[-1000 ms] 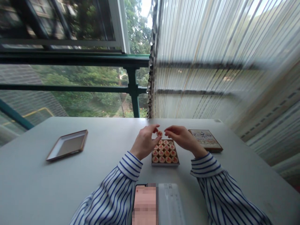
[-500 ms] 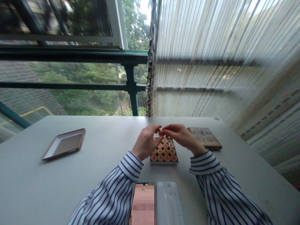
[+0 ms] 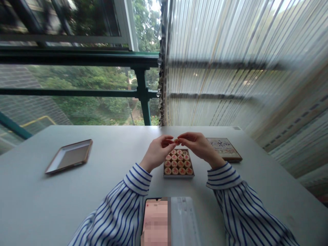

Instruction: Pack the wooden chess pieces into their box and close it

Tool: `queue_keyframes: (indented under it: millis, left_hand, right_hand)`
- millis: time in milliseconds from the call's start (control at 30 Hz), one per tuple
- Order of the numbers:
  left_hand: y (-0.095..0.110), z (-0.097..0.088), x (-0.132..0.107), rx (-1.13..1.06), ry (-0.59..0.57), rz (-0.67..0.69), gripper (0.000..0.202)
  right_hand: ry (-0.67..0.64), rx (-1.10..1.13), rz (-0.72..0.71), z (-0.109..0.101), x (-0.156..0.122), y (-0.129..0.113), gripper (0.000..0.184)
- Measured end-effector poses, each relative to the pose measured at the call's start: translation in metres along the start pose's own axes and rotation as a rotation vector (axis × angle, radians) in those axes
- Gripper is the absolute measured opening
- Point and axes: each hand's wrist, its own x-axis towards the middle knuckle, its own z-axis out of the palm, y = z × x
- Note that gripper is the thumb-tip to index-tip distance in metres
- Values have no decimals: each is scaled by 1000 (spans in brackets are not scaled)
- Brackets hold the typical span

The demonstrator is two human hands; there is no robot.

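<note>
A: Grip first?

B: Both hands meet on one small round disc (image 3: pixel 176 141). Left hand (image 3: pixel 156 152) pinches it from the left with thumb and fingertips; right hand (image 3: pixel 198 147) closes on it from the right, fingers curled. Disc is pale wood with a red mark, too small to read.

A: Where's the disc?

B: In the air, just above the far edge of a small square box (image 3: pixel 178 176), not touching it.

A: What's in the box?

B: Neat rows of the same flat round pieces (image 3: pixel 178 164), light wood with red marks on top, packed side by side. Box walls are thin and greyish.

A: Around it?

B: Just right of the box, under the right hand, lies a flat square lid (image 3: pixel 225 150) with a brown rim and a printed top. Well apart on the left lies a shallow square tray (image 3: pixel 87 152), brown rim, pale smooth inside. Near edge: a phone (image 3: pixel 153 205) face up, screen blurred, touching a flat white ribbed case (image 3: pixel 184 218) beside it.

A: Surface?

B: Smooth matte grey table (image 3: pixel 102 191). Both sleeves (image 3: pixel 123 212) are white cloth with blue stripes, cuffs at the wrists. Behind: a green metal railing (image 3: pixel 143 95) with glass, and a curtain (image 3: pixel 230 68) of thin pale strands on the right.
</note>
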Motion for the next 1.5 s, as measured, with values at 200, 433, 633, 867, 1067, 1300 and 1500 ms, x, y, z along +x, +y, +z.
queue_keyframes:
  millis: [200, 433, 633, 867, 1067, 1300, 1500]
  left_hand:
    - [3, 0, 0, -79, -25, -41, 26]
    - [6, 1, -1, -112, -13, -60, 24]
    - [2, 0, 0, -127, -16, -64, 26]
    - [5, -1, -1, -121, 2, -57, 26]
    - [6, -2, 0, -166, 23, -62, 25]
    - [3, -3, 2, -201, 64, -88, 26]
    - [6, -3, 2, -195, 76, -126, 23]
  right_hand:
    - [8, -20, 3, 2, -1, -4, 14]
    - [20, -32, -4, 3, -1, -5, 14]
    - [21, -49, -18, 5, -1, -8, 13]
    - [0, 21, -7, 5, -1, -5, 15]
    - [-4, 5, -13, 4, -1, -3, 21]
    - [-35, 45, -7, 5, -1, 0, 25]
    - [-68, 27, 5, 6, -1, 5, 26]
